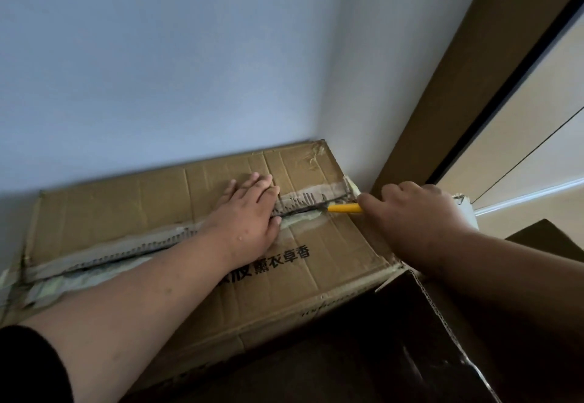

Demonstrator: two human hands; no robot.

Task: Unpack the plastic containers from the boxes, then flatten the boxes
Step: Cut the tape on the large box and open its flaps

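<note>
At the bottom right of the frame a dark box [395, 339] lies nearest, its open flap with a pale corrugated edge running down to the lower right; its inside is too dark to make out and its lower part is cut off by the frame edge. Behind it, across the middle of the frame, sits the closed cardboard box [316, 263], its long axis running from lower left to upper right, its far corner pushed into the corner of the wall [158, 70]. Black printed characters on its near flap read upside down from this view, and a forearm partly hides them. The taped seam [104, 254] follows the long axis, torn and ragged; its left end runs out at the frame edge. The left hand [249, 216] lies flat on the seam, fingers straight and pointing to the upper right, pressing the lid. The right hand [417, 213], at centre right, is curled round a yellow cutter [344, 208] that points left along the seam; its tip meets the tape just beside the left fingertips, and the blade itself is too small to see. What the box holds is hidden. A brown door frame [458, 86] rises at upper right.
</note>
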